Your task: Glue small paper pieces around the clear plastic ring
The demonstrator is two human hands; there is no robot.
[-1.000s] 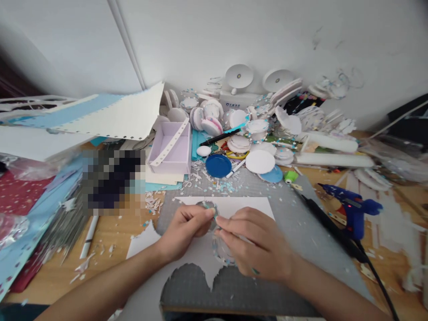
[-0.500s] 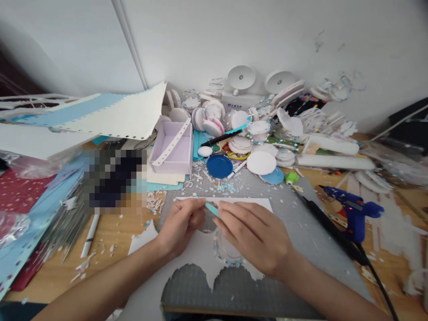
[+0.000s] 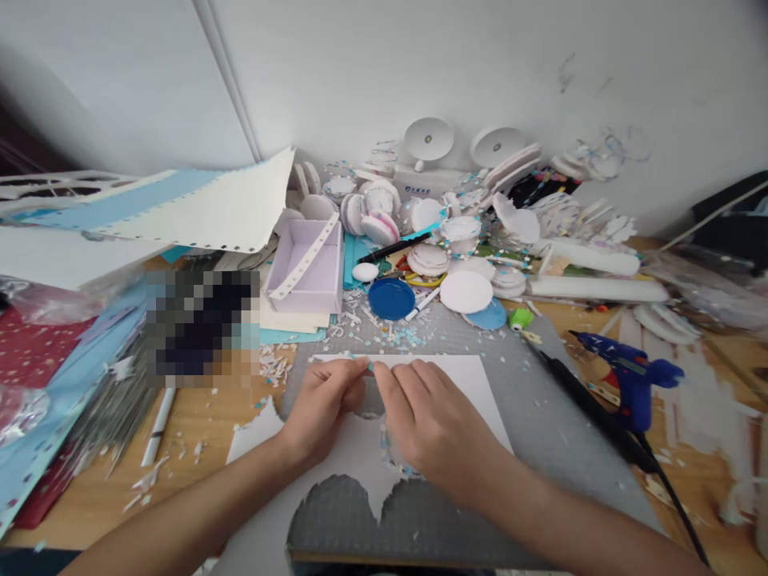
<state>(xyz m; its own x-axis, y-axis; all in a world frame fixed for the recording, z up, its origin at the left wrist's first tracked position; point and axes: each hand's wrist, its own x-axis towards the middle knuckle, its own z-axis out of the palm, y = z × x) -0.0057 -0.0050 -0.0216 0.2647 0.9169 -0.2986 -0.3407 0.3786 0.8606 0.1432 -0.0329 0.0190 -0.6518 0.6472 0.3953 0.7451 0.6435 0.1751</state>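
Note:
My left hand (image 3: 327, 404) and my right hand (image 3: 429, 424) meet over a white paper sheet (image 3: 474, 384) that lies on a grey cutting mat (image 3: 540, 432). Both hands pinch a small teal strip (image 3: 370, 366) between thumb and fingertips, left at its left end, right just beside it. A thin ring speckled with teal bits (image 3: 396, 460) shows under my right hand, mostly hidden by the palm. The sheet's near edge (image 3: 354, 472) has round pieces cut out of it.
A blue glue gun (image 3: 630, 376) with a black cord lies at the right. Behind the mat are a blue lid (image 3: 391, 298), white discs (image 3: 466, 290), a lilac box (image 3: 306, 268) and paper scraps. Paper stacks (image 3: 180, 208) pile up at the left.
My right hand has slid left and forward, closing on the left hand. The teal strip, tilted between the fingers half a second ago, is now nearly hidden in the pinch.

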